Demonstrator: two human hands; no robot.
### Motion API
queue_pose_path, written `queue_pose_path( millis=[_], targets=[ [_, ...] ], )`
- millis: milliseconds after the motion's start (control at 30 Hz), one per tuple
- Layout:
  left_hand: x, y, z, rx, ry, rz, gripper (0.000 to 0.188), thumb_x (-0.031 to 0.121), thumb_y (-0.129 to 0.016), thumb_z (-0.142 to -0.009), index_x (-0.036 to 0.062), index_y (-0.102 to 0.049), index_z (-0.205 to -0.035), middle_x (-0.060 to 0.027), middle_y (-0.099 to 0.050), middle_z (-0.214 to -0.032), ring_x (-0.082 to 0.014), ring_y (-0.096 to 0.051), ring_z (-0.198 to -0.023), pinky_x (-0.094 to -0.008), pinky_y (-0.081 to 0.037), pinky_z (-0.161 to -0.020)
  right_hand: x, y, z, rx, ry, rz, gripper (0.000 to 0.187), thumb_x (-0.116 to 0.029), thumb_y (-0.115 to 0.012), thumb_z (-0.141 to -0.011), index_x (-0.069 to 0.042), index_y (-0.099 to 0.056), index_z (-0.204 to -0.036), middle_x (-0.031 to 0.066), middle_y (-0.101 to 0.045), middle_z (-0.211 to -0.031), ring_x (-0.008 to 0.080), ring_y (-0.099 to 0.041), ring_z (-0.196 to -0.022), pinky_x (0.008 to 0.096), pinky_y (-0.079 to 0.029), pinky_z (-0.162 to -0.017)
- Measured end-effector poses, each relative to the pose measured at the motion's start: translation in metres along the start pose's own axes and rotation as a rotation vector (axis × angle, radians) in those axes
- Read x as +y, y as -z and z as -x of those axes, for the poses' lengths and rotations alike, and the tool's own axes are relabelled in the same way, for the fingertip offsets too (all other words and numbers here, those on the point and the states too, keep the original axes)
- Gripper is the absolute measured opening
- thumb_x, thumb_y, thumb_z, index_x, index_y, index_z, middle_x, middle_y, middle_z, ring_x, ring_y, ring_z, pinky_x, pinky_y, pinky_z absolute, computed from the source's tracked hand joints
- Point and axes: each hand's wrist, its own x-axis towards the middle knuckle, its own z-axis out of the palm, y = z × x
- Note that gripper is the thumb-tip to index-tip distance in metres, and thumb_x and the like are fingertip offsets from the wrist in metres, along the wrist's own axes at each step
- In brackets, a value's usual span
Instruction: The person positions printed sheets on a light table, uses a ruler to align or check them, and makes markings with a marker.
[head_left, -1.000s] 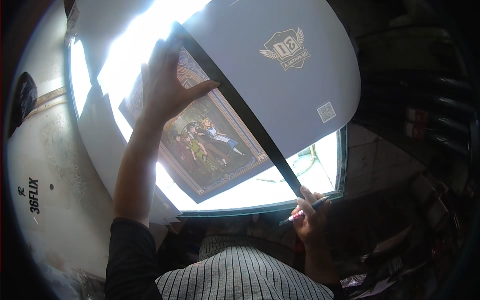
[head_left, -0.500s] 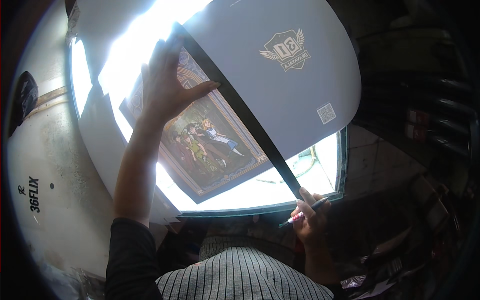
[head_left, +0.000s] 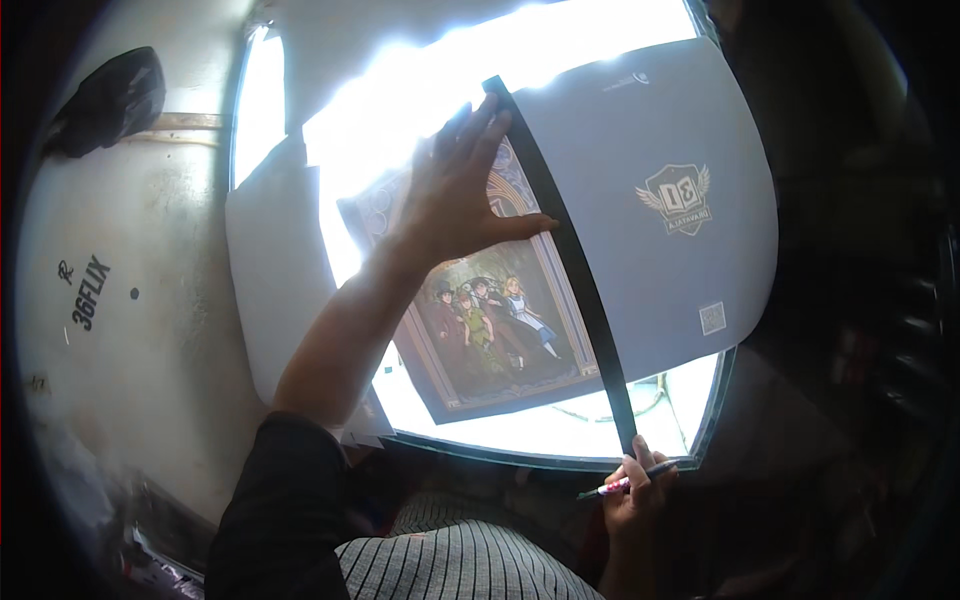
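Note:
A long black straightedge (head_left: 575,262) lies slantwise across a large printed sheet (head_left: 622,110) on a brightly lit glass panel (head_left: 520,436). My left hand (head_left: 455,195) is spread flat, fingertips at the straightedge's far end and thumb on its edge. Under that hand, part of a colour illustration (head_left: 480,330) of several figures in an ornate frame is hidden. At the near end of the straightedge, my right hand (head_left: 637,490) has its fingers closed on a slim pen-like tool (head_left: 615,486), with a fingertip touching the strip. Whether the tool is a pen or a blade cannot be made out.
Beside the illustration, the sheet shows a winged shield emblem (head_left: 675,198) and a square code (head_left: 711,318). Another pale sheet (head_left: 275,270) lies at the left. Farther left are a whitish surface (head_left: 160,330) and a dark bundle (head_left: 115,100). The glass has a dark edge.
The view has shifted, so the sheet, straightedge and both hands appear farther right and lower. Both hands keep the same hold, and the straightedge lies the same against the print.

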Motion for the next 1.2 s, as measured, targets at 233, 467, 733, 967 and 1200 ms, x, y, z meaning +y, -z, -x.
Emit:
queue_pose_path(
  millis=[233,467,733,967,1200],
  targets=[
    [-0.006,-0.002,0.003,-0.006,0.016,-0.046,0.128,0.090,-0.063,-0.063,0.0089,-0.026,-0.156,-0.0193,-0.021,-0.163,-0.0398,-0.013,-0.153,-0.0699,-0.004,-0.118,-0.001,0.001,-0.001,-0.045,-0.036,0.005,0.026,-0.015,-0.067,-0.093,-0.007,-0.054,-0.114,0.0243,-0.068,-0.121,0.0320,-0.069,-0.101,0.0535,-0.039,-0.097],
    [-0.004,-0.004,0.002,-0.007,0.020,-0.083,0.129,0.091,-0.061,-0.063,0.0072,-0.028,-0.155,-0.0195,-0.022,-0.163,-0.0394,-0.013,-0.153,-0.0696,-0.004,-0.118,-0.001,0.001,-0.004,-0.024,-0.033,0.018,0.023,-0.009,-0.067,-0.091,-0.010,-0.055,-0.111,0.0212,-0.068,-0.125,0.0318,-0.066,-0.103,0.0483,-0.041,-0.094],
    [-0.007,-0.004,0.004,-0.007,0.025,-0.082,0.129,0.092,-0.060,-0.062,0.0093,-0.027,-0.156,-0.0183,-0.021,-0.163,-0.0380,-0.011,-0.153,-0.0689,-0.003,-0.119,-0.004,0.000,-0.002,-0.026,-0.061,0.012,0.023,-0.010,-0.068,-0.091,-0.010,-0.056,-0.110,0.0207,-0.068,-0.125,0.0320,-0.065,-0.105,0.0477,-0.041,-0.094],
    [0.000,-0.002,-0.001,-0.027,0.024,0.002,0.133,0.084,-0.074,-0.060,0.0049,-0.024,-0.155,-0.0194,-0.024,-0.162,-0.0395,-0.015,-0.152,-0.0694,-0.008,-0.118,-0.006,0.002,-0.008,0.026,-0.033,0.030,0.031,-0.003,-0.071,-0.084,-0.010,-0.056,-0.110,0.0166,-0.067,-0.128,0.0316,-0.062,-0.098,0.0458,-0.044,-0.090],
    [0.021,0.017,-0.007,-0.130,0.071,-0.024,0.144,0.086,-0.076,-0.051,-0.0008,-0.025,-0.154,-0.0223,-0.022,-0.163,-0.0416,-0.015,-0.152,-0.0702,-0.010,-0.117,-0.003,0.004,-0.007,-0.008,-0.066,-0.038,0.044,-0.003,-0.079,-0.075,-0.011,-0.058,-0.113,0.0139,-0.066,-0.131,0.0314,-0.059,-0.105,0.0451,-0.041,-0.091]
  ],
)
